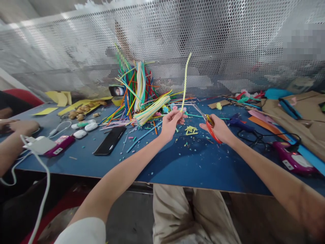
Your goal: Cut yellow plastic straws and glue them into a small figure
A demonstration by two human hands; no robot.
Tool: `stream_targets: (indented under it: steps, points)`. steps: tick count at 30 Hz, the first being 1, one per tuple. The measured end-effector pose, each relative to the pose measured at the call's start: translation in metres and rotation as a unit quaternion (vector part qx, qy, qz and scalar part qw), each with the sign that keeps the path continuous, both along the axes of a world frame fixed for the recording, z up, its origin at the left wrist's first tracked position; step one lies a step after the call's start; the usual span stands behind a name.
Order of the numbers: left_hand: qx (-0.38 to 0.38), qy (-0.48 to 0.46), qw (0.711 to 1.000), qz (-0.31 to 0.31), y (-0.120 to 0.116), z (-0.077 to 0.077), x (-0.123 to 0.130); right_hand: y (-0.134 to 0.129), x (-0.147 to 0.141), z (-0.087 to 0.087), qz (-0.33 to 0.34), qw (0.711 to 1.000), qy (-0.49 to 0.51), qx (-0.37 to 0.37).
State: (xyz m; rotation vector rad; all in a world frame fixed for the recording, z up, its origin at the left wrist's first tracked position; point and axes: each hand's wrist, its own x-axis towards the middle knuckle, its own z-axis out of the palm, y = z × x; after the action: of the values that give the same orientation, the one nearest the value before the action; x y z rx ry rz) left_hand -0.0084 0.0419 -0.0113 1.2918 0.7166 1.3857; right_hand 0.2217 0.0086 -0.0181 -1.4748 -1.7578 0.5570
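Blue covers the table (188, 173); a perforated metal screen (215, 44) rises behind the phone (109, 141). Right of the phone, scraps (191, 130) dot the surface, with open air above them before the near edge. Also right of it, the left hand (171, 124) pinches a yellow stem (185, 83) upright, fingertips together; farther right, the right hand (220, 129) curls around scissors (212, 132) (red-handled).

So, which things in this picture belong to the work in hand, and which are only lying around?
Seemingly in use:
yellow strip, in the left hand
scissors, in the right hand
short yellow pieces, between the hands

Apparently just lying around:
black phone
purple power strip, at the right
yellow paper, at the left
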Motion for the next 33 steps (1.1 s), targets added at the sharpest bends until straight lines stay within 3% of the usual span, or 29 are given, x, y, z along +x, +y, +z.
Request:
stream_targets:
  steps: [4,10,15,23,33]
  points:
    - [0.035,0.024,0.999,-0.007,-0.004,0.002,0.000,0.001,0.000,0.000,0.027,0.998,-0.054,-0.036]
    - [0.064,0.099,0.991,-0.067,-0.012,0.006,0.001,-0.007,-0.006,0.002,0.128,0.985,-0.037,-0.110]
    - [0.056,0.113,0.988,-0.094,-0.012,0.007,-0.002,-0.016,-0.009,0.008,0.170,0.973,-0.010,-0.153]
    - [0.058,0.131,0.983,-0.115,-0.014,0.005,-0.001,-0.019,-0.009,0.016,0.206,0.965,-0.003,-0.162]
    - [0.047,0.133,0.985,-0.099,-0.014,0.008,-0.001,-0.015,-0.013,0.001,0.185,0.972,-0.003,-0.144]
